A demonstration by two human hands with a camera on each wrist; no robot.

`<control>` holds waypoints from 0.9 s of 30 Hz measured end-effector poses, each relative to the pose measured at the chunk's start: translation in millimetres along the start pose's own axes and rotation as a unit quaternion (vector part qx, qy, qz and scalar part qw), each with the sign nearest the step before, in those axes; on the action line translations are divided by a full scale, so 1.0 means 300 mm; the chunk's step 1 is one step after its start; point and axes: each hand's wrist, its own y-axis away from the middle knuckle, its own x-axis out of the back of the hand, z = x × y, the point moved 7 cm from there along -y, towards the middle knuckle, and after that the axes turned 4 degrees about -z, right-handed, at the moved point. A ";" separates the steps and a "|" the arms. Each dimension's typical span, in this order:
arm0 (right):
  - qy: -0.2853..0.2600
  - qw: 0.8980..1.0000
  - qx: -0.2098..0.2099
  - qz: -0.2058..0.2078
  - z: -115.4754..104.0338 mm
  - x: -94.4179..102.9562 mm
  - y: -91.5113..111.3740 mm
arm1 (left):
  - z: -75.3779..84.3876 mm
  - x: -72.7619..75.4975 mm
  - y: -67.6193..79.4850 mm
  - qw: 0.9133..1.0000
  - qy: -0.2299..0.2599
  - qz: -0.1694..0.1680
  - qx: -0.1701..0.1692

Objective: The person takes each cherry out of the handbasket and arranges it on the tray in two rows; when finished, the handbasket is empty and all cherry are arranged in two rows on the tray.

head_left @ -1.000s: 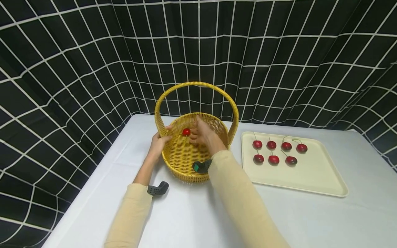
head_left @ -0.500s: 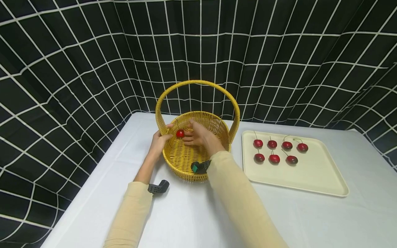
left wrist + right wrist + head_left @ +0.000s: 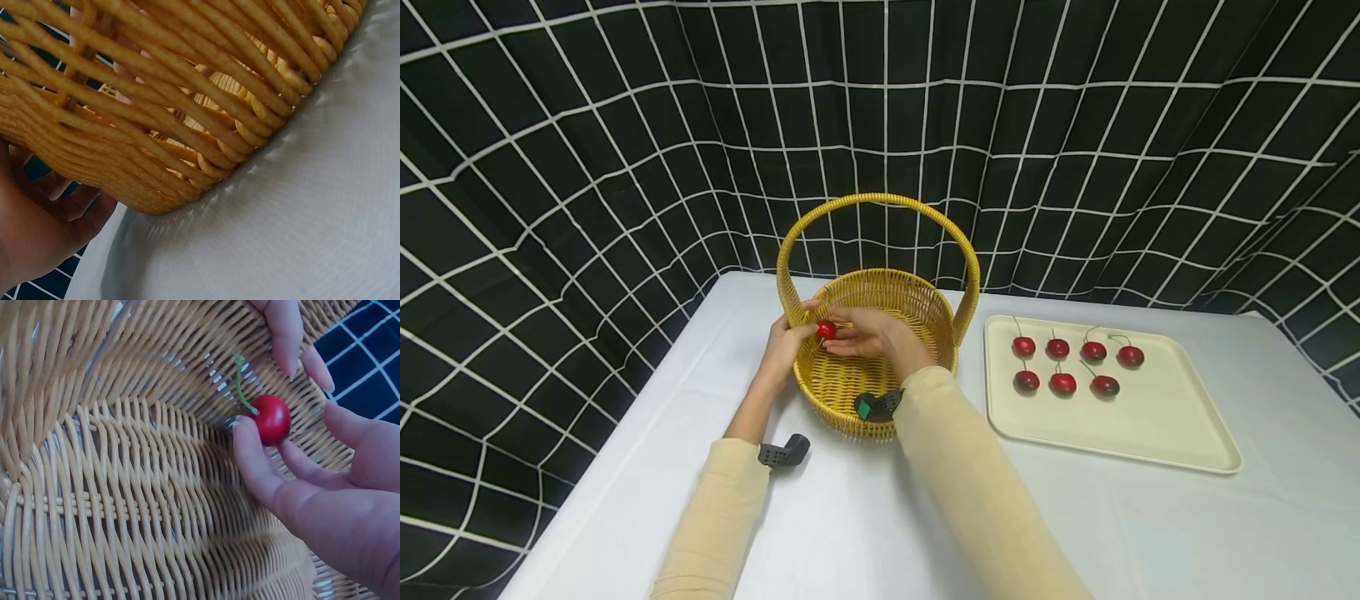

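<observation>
My left hand (image 3: pixel 784 340) grips the left rim of a yellow wicker basket (image 3: pixel 844 379), thumb inside. In the left wrist view part of that hand (image 3: pixel 50 219) shows against the basket's outer weave (image 3: pixel 125 144). Inside the basket, my right hand (image 3: pixel 865 332) reaches to the left wall. A red cherry (image 3: pixel 273 420) with a green stem lies against its extended fingers (image 3: pixel 256 459), while its thumb stands apart from the fruit in the right wrist view. From the head, the cherry (image 3: pixel 826 330) appears right at the tip of my left thumb.
A cream tray (image 3: pixel 1157 425) stands on the white table to the right, bearing several stemmed dark-red cherries (image 3: pixel 1063 384). The basket's tall arched handle (image 3: pixel 876 199) rises above both hands. Behind the table hangs a black curtain (image 3: pixel 902 117) with a white grid.
The right hand has moved left inside the basket, and the cherry has shifted left with it to the wall beside the left thumb. The left hand has kept its hold on the rim.
</observation>
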 end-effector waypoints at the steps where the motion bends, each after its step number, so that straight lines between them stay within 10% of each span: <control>1: 0.003 1.000 0.001 0.002 -0.001 0.000 0.000 | 0.002 -0.001 -0.001 1.000 0.001 0.000 -0.002; 17: 0.124 0.992 -0.011 -0.013 0.014 -0.011 0.001 | 0.005 -0.006 -0.003 1.000 0.022 -0.009 0.005; 27: 0.219 0.975 -0.042 -0.016 0.030 -0.009 0.009 | 0.100 -0.020 0.067 1.000 0.015 -0.014 0.006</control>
